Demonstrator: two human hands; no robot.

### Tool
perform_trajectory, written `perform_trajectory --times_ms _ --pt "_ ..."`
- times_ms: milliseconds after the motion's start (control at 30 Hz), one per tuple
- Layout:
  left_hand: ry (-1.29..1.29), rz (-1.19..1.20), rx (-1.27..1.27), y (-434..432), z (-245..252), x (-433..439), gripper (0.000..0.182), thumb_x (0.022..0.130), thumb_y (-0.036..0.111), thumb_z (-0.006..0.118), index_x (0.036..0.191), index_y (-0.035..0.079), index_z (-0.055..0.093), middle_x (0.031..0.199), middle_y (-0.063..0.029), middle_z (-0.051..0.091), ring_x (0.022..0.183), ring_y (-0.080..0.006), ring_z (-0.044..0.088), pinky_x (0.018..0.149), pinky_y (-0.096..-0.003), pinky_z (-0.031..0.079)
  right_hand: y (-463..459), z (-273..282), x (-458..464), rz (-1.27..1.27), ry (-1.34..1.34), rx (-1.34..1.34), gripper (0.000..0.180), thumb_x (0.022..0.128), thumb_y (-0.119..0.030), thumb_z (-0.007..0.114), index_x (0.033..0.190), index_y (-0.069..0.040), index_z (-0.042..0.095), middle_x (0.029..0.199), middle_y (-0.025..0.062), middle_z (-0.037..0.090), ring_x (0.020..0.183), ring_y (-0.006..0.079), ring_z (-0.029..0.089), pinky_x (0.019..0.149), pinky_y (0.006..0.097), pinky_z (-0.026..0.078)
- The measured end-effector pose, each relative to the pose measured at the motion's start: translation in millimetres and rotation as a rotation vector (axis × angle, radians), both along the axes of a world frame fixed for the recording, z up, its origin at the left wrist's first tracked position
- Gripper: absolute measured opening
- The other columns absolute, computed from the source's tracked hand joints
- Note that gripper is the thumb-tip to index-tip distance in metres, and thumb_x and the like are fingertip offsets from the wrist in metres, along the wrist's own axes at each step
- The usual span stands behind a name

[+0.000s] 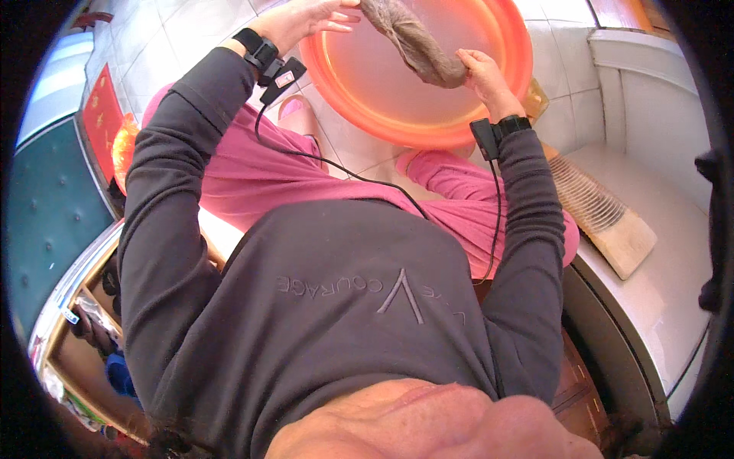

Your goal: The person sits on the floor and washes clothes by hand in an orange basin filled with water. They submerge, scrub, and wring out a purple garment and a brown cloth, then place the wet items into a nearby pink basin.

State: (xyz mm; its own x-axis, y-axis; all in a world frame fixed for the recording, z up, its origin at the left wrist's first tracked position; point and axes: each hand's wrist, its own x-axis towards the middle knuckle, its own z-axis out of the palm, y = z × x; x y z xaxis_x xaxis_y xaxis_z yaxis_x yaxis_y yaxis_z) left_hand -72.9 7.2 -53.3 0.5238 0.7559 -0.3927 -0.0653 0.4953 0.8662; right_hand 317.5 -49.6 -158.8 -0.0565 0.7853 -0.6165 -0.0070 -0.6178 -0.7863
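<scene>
A wet grey-brown cloth (416, 43), long and sock-like, stretches between my two hands above an orange-red plastic basin (367, 129). Cloudy water fills the basin beneath it. My right hand (487, 77) pinches the cloth's nearer end between thumb and fingers, over the basin's right side. At the top edge of the view, my left hand (309, 23) has its thumb and index finger at the far end of the cloth, the other fingers spread. The picture's edge cuts off part of that grip.
A wooden washboard (602, 209) lies at my right on a pale ledge (648, 321). Beside the basin's right rim is a yellowish block (536, 100). White floor tiles (195, 28) surround the basin. At my left stand an open shelf (80, 361) and a dark green padded panel (57, 201).
</scene>
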Motion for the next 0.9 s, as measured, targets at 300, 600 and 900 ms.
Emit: perform_trajectory --times_ms 300,600,900 --pt "0.567 0.090 0.461 23 -75 -13 0.039 0.085 0.017 0.072 0.120 0.001 0.072 0.116 -0.0124 0.074 0.106 -0.0234 0.068 0.089 -0.0364 0.054 -29 -75 -46 0.980 -0.775 0.595 0.068 0.093 -0.037 0.071 0.153 -0.016 0.047 0.159 0.0241 0.040 0.144 0.0421 0.042 0.116 0.0512 0.040" --pt "0.869 0.077 -0.039 -20 -122 -39 0.118 0.082 0.027 0.078 0.160 -0.004 -0.005 0.138 -0.0264 0.059 0.113 -0.0347 0.064 0.096 -0.0537 0.053 -22 -97 -39 1.164 -0.784 0.284 0.038 0.088 -0.004 0.054 0.122 -0.009 0.070 0.116 0.0225 0.071 0.108 0.0397 0.068 0.094 0.0454 0.053" --pt "1.427 -0.523 0.454 -35 -100 -58 0.087 0.093 0.040 0.059 0.159 0.002 0.016 0.147 -0.0208 0.053 0.125 -0.0340 0.060 0.107 -0.0497 0.045 -72 -31 -2 1.544 -0.662 -0.041 0.060 0.102 -0.053 0.044 0.125 -0.005 0.071 0.126 0.0249 0.069 0.119 0.0437 0.063 0.104 0.0491 0.047"
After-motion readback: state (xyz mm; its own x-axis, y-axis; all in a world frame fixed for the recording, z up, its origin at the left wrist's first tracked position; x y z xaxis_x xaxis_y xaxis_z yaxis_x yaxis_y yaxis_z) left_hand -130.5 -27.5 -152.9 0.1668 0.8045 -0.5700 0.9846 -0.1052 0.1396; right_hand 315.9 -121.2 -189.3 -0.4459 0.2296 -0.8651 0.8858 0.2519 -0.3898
